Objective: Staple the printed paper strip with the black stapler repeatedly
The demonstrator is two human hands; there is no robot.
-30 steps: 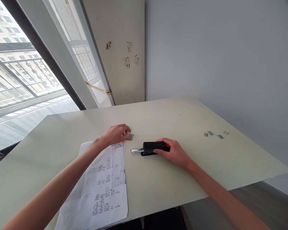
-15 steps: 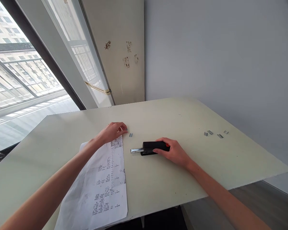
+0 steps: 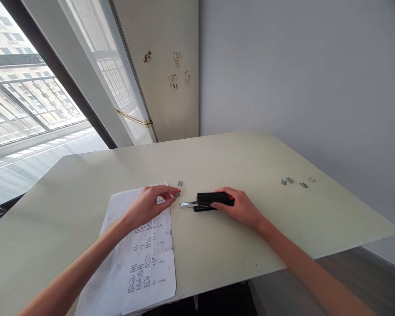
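My right hand [image 3: 239, 205] grips the rear of a black stapler [image 3: 208, 199] that lies on the table. From the stapler's front, its silver magazine [image 3: 188, 205] sticks out to the left. My left hand [image 3: 154, 201] is over the printed paper sheets [image 3: 145, 272], with thumb and fingertips pinched on a small strip of staples [image 3: 177, 195], just left of the magazine's end. Another short staple strip [image 3: 180, 183] lies on the table behind my left fingertips.
Several staple strips [image 3: 296, 182] are scattered toward the right side of the pale table [image 3: 217, 250]. A grey wall [image 3: 299, 79] stands behind the table, and a window [image 3: 26, 87] is at the left.
My left hand has come nearer and slightly right, toward the stapler's magazine, with a staple strip in its fingertips. My right hand and the stapler stay about where they were.
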